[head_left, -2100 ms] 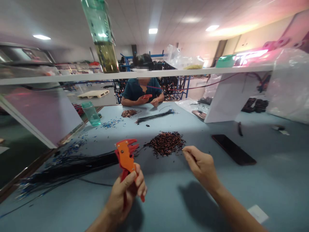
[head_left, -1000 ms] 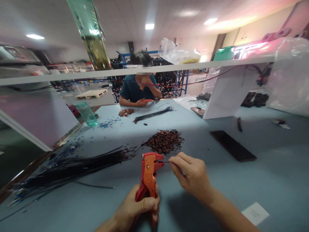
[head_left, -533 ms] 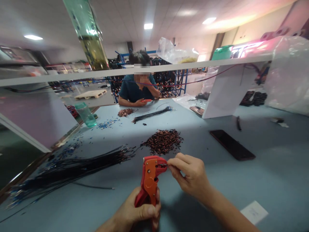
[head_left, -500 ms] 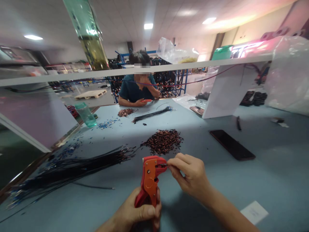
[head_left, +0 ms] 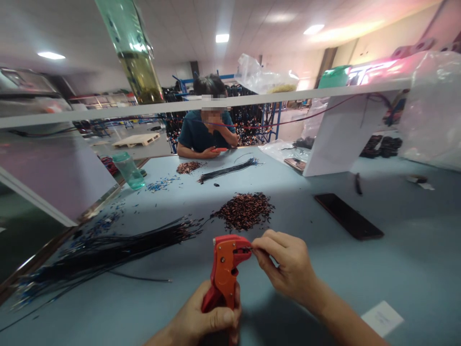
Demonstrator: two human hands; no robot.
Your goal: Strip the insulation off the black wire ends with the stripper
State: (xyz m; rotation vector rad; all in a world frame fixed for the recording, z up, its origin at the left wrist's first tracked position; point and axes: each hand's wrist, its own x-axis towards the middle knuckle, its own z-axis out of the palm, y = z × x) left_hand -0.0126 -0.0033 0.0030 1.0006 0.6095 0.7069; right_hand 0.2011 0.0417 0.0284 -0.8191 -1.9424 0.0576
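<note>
My left hand [head_left: 203, 321] is wrapped round the handles of a red and orange wire stripper [head_left: 224, 271], held upright over the blue table [head_left: 414, 250]. My right hand [head_left: 286, 266] pinches a small dark wire piece at the stripper's jaws, fingertips touching the tool's head. A pile of short brown and black wire pieces [head_left: 244, 210] lies just beyond the hands. A long bundle of black wires [head_left: 108, 250] stretches away to the left.
A black phone [head_left: 348, 222] lies to the right, a white card [head_left: 382, 318] near the front right. A green bottle [head_left: 128, 169] stands far left. Across the table a person [head_left: 207, 134] sits with a red tool, another wire bundle [head_left: 228, 170] and pile. A white shelf [head_left: 216, 103] crosses overhead.
My right hand took a piece from the pile and brought it to the stripper's jaws. My left hand brought the stripper to the centre; over the last second its handles have closed slightly.
</note>
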